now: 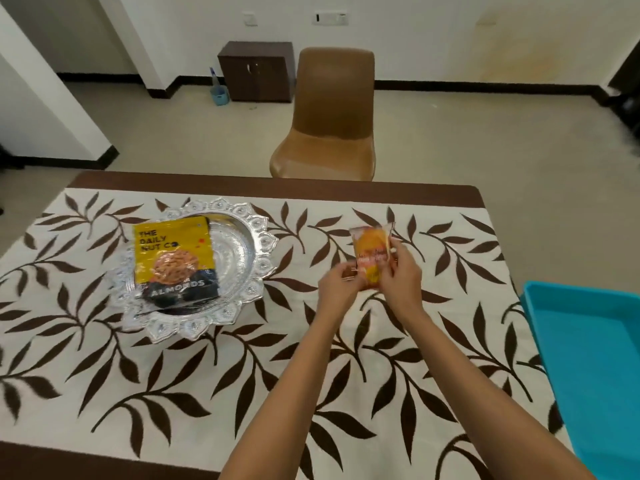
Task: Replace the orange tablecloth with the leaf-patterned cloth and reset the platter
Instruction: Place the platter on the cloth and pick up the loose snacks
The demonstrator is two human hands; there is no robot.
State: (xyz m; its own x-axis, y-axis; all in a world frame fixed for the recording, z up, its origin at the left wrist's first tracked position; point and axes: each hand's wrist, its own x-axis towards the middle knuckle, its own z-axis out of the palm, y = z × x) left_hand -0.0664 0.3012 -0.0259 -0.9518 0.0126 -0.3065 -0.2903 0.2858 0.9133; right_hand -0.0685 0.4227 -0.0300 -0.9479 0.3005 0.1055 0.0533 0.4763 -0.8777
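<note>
While hands (337, 285) (403, 275) pinch pouch (372, 252), its top points away.

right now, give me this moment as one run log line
leaf cloth: spread on table | platter: on cloth, almond bag inside | left hand, right hand: holding orange packet | blue tray: at right

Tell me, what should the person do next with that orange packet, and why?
Probably carry the orange packet leftward and set it in the silver platter beside the almonds bag. The leaf-patterned cloth is already spread, the platter holds only that bag with bare room on its right, and left hand and right hand both hold the packet.
</note>
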